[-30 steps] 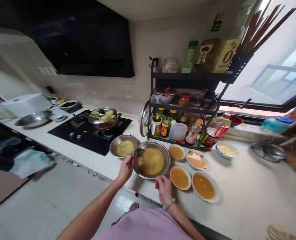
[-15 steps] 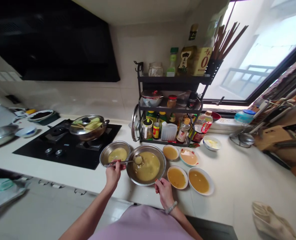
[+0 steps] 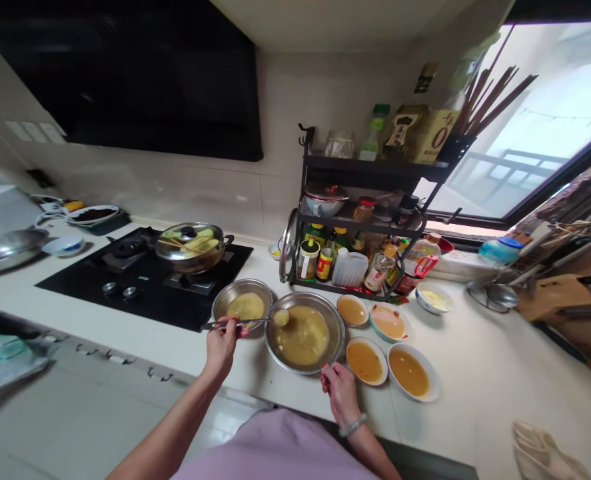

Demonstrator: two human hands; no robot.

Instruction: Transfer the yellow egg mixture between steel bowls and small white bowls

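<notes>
My left hand (image 3: 221, 343) is closed on the handle of a metal ladle (image 3: 255, 322). The ladle's bowl holds yellow liquid and hangs over the left rim of a large steel bowl (image 3: 336, 322) of yellow soup. My right hand (image 3: 338, 391) grips that bowl's near rim. A smaller steel bowl (image 3: 230, 294) with yellow liquid stands just to the left, under the ladle's handle. To the right sit several small bowls of orange-brown soup, among them a white bowl (image 3: 365, 361) next to my right hand.
A black hob (image 3: 145, 283) with a lidded pan (image 3: 191, 245) lies to the left. A black spice rack (image 3: 360, 220) with bottles stands behind the bowls. A cloth (image 3: 545, 450) lies at the counter's near right. The window is at the far right.
My left hand lifted the ladle out of the big bowl's soup and now holds it level over the left rim. My right hand stayed on the near rim. The camera swung.
</notes>
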